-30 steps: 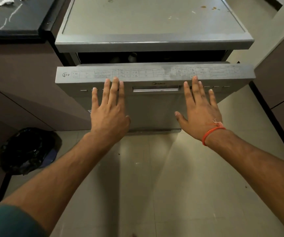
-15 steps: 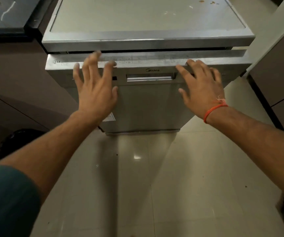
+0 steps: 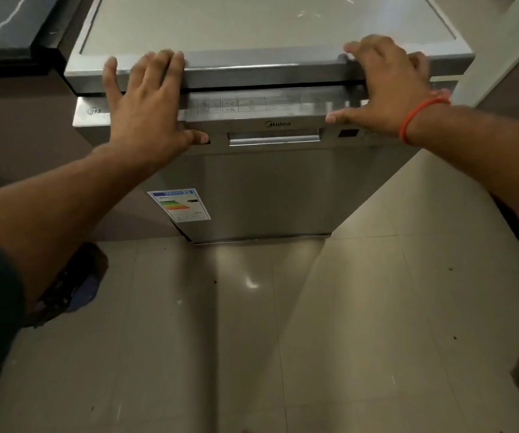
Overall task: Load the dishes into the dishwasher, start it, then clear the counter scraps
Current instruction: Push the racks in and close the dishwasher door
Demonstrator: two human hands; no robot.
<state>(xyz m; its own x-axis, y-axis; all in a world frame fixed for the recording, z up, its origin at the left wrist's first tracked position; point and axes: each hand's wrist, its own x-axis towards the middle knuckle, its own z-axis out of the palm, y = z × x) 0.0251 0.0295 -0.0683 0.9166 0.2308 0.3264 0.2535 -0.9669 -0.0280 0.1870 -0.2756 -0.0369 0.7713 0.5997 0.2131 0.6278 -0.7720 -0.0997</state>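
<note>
Dishwasher (image 3: 267,195) fills centre of view, door up against its body, only a thin dark gap visible under the top lip, so whether it has latched cannot be told. Everything below is placed relative to the dishwasher.

Left of it: dark counter (image 3: 5,26), pale marks on it, scraps not clearly in view. Low left on the floor, a dark bag-like thing (image 3: 73,289), half hidden by the forearm.

Left hand (image 3: 145,104): fingers spread and straight, flat over the door's upper left, fingertips on the top lip, thumb beside the handle recess (image 3: 273,137).

Control strip (image 3: 252,104) runs along the door's top edge, long axis left-right, between the 2 hands. Its icons are too blurred to read.

Right hand (image 3: 386,89): fingers lightly bent over the top lip at the upper right, thumb out along the door edge, orange band (image 3: 420,115) on the wrist. It grips nothing.

Judgement: loading looks done; starting comes next. A dark display window (image 3: 348,132) sits just below the right thumb, so the right hand looks nearer to it.
</note>
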